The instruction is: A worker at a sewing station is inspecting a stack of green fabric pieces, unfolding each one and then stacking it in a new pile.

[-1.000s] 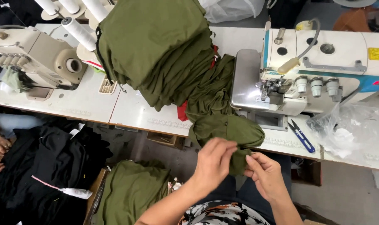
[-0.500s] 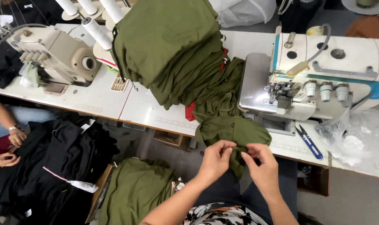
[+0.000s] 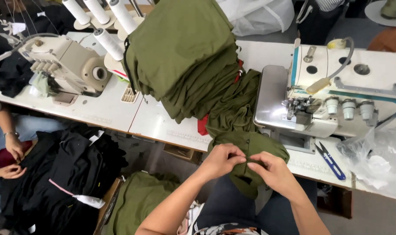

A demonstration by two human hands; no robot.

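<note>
My left hand (image 3: 222, 159) and my right hand (image 3: 272, 170) pinch the same olive-green fabric piece (image 3: 254, 146) at the near table edge, fingertips almost touching. The piece hangs over the edge toward my lap. Behind it rises a tall stack of folded olive-green fabric (image 3: 185, 56), with a bit of red cloth (image 3: 203, 126) under it. A white and blue overlock sewing machine (image 3: 333, 91) stands just right of the fabric.
Blue-handled thread snips (image 3: 331, 160) lie right of the hands, beside a clear plastic bag (image 3: 376, 161). A second beige machine (image 3: 67, 65) with white thread cones (image 3: 106, 41) stands left. Another person's hands (image 3: 13, 159) work black fabric (image 3: 63, 174). More green fabric (image 3: 137, 204) lies in a box below.
My hands have closed in on each other along the green piece and now meet at its fold. The view has shifted slightly left and down.
</note>
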